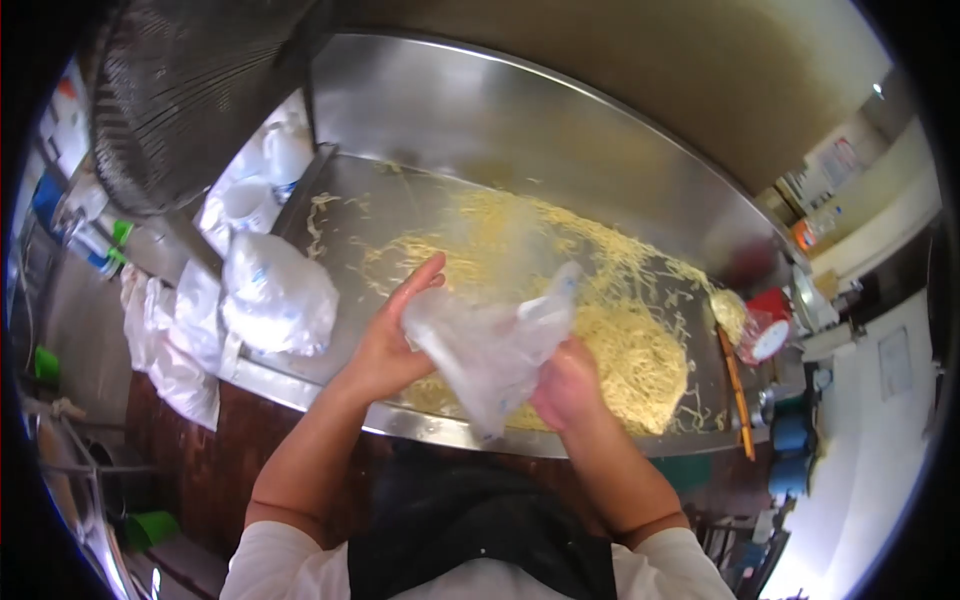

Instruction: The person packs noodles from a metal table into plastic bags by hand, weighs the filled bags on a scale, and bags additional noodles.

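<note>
A clear, crumpled plastic bag [490, 345] hangs between my two hands above the front edge of a metal tray table [400, 190]. My left hand [395, 335] has its fingers stretched up and spread, with the bag against its inner side. On the bag's right side, my right hand [568, 385] is closed around the plastic; its fingers are partly hidden. Yellow noodles [630, 370] lie behind and to the right of the bag, heaped at the front right and scattered thinly farther back.
Filled plastic bags [280, 295] sit at the tray's left corner. A large fan [190, 90] stands at the upper left. An orange stick [737, 390] and a red-and-white container [768, 330] are at the right end. A raised metal wall [520, 120] backs the tray.
</note>
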Available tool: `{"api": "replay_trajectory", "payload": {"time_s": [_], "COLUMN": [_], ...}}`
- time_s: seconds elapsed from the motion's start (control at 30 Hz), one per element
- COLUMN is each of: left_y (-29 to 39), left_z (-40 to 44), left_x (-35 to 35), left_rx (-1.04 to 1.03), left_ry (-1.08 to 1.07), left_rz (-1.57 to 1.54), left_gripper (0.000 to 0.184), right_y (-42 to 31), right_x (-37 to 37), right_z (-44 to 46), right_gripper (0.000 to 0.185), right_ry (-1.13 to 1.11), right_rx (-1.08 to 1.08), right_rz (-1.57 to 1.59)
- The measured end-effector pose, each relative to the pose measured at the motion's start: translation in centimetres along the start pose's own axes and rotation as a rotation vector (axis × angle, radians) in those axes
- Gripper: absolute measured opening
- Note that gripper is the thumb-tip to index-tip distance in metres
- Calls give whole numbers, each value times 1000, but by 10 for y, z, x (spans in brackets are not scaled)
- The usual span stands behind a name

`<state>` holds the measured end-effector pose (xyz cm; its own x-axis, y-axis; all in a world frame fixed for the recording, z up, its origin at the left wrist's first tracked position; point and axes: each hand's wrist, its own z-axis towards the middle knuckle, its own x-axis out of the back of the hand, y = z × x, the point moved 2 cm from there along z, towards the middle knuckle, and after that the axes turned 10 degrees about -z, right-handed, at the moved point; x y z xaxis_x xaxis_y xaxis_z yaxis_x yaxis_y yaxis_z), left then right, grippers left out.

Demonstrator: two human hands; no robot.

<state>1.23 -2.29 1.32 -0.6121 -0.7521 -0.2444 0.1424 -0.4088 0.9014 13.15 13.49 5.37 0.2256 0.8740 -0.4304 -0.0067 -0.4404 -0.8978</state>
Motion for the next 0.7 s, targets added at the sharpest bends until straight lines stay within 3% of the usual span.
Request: {"api": "replay_trajectory", "payload": {"time_s": [0.07,0.1,0.17,0.23,0.3,0.37,0.43,0.57,0.7], "left_y": [-17,-24,-39,-34,-40,-41,-39,-45,-20], "left_z": [10,9,2,3,1,-7,-23,-54,-53], "left_x": [-11,-12,-11,-9,1,18,34,29,-35], "left_rx": [33,137,231,215,250,278,305,169,73], "left_ry": [-107,-62,176,423,500,551,568,698,734], "left_rz": [-114,-280,-389,-216,-282,-196,33,-124,26], "left_gripper": [50,29,15,9,12,16,21,21,16], "right_y": [15,21,3,-10,-9,18,24,28,42], "right_x": [11,26,45,76,130,200,247,298,305], "right_z": [-10,-13,-25,-37,-48,-63,-62,-18,30], "right_gripper": [32,41,58,74,90,100,98,88,63], "right_ry": [56,-9,-100,-133,-107,-170,-129,-13,-149], "right_rx": [-51,-97,6,20,-49,-349,-384,-409,-125], "right_rz": [43,-40,-561,-1165,-1851,-2247,-2276,-2143,-2030]}}
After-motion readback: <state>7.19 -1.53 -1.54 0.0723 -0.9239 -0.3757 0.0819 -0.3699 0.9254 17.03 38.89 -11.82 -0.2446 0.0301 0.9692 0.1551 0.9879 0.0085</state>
